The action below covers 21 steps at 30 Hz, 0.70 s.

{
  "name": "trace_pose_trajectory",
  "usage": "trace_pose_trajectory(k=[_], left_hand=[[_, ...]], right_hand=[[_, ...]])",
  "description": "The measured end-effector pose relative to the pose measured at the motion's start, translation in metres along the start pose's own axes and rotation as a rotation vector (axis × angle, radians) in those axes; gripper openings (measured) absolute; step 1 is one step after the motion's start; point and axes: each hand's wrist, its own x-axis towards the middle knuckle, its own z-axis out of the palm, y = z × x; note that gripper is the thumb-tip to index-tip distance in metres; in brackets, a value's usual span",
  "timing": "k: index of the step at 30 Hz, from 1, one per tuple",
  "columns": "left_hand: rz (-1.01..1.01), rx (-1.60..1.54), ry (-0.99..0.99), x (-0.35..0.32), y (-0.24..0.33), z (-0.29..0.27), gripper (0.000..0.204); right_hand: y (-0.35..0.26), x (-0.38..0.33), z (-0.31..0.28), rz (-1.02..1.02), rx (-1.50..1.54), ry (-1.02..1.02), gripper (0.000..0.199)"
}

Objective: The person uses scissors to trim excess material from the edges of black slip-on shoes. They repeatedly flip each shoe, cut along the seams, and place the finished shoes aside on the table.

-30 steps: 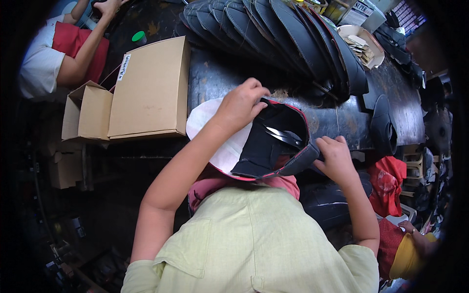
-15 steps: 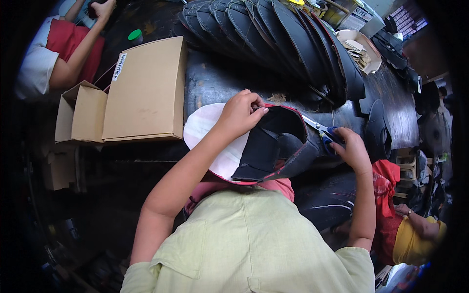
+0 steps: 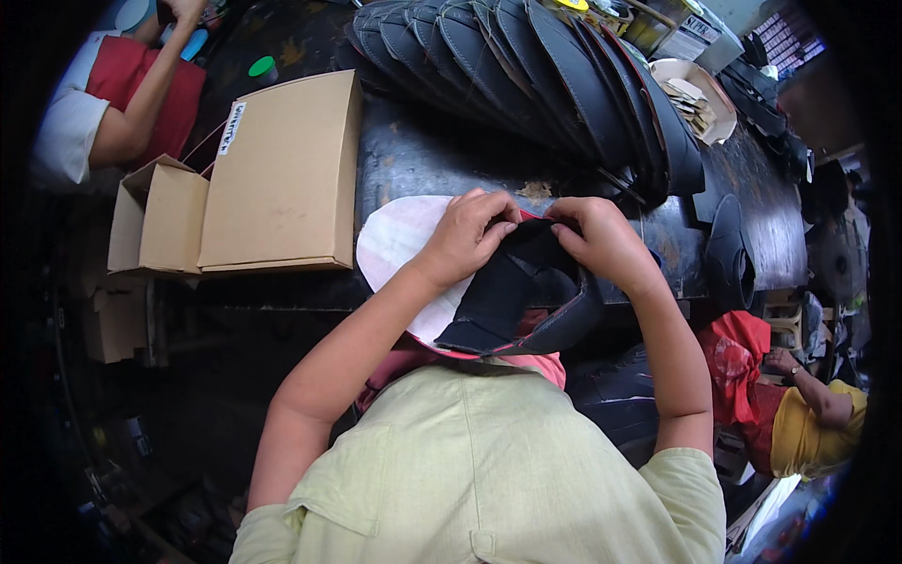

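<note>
One hollow piece [image 3: 498, 296], black with red edging, open at the top: we place it at the centre of our clock, held up at the near side of the dark table [image 3: 395, 150]. One white oval panel [image 3: 402, 240], at the nine o'clock side of the hollow piece and joined along its edge. One left hand [image 3: 470, 235], thumb and bent fingers pinching the upper rim near twelve o'clock. One right hand [image 3: 599, 240], fingers curled over the same rim at about one o'clock, thumb pressed inward, just beside the left; we cannot tell whether anything small lies between the fingertips. One pale green garment [image 3: 451, 451], at six o'clock, with pink cloth [image 3: 543, 365] showing above it. One row of black panels [image 3: 564, 94], overlapping, between twelve and one o'clock. One tray [image 3: 722, 94] of small tan pieces [image 3: 691, 103], at two. One curled black piece [image 3: 728, 249], near three. One red bag [image 3: 733, 357], between three and four, close to a person in yellow [image 3: 799, 432]. One closed cardboard box [image 3: 277, 179], at ten, beside a smaller open carton [image 3: 169, 221]. One green-lidded jar [image 3: 263, 69], between ten and eleven, beyond the box.
</note>
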Motion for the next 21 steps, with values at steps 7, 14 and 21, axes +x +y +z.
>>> trace_pose_trajectory(k=[7, 14, 21], left_hand=[[-0.115, 0.167, -0.058, 0.021, 0.012, 0.009, 0.019], [-0.112, 0.041, 0.041, 0.023, 0.008, 0.020, 0.016], [-0.042, 0.007, 0.047, 0.042, 0.028, 0.001, 0.025]], right_hand=[[0.008, -0.004, 0.009, -0.029, -0.035, 0.065, 0.023], [0.001, -0.010, 0.005, -0.023, -0.031, 0.107, 0.022], [0.016, -0.011, -0.011, 0.014, 0.114, 0.263, 0.021]])
